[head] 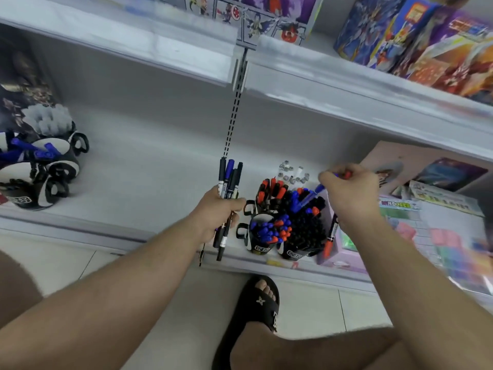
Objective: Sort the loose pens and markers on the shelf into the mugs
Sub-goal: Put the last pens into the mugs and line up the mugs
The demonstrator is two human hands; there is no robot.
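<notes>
My left hand [218,212] is shut on a bundle of pens and markers [229,180] with black and blue caps, held upright over the shelf's front edge. My right hand [349,193] is shut on several markers; red and blue caps poke out above the fist and a red-capped marker [330,240] hangs below it. Between the hands stand black mugs [260,236] packed with blue, red and black capped markers. My right hand hovers just right of and above those mugs.
More black-and-white mugs [58,166] with blue and white pens stand at the shelf's far left. Small grey caps [292,172] lie behind the middle mugs. Pink and pastel stationery packs [432,231] fill the right. An upper shelf [346,84] with toy boxes overhangs. A sandalled foot [262,297] rests below.
</notes>
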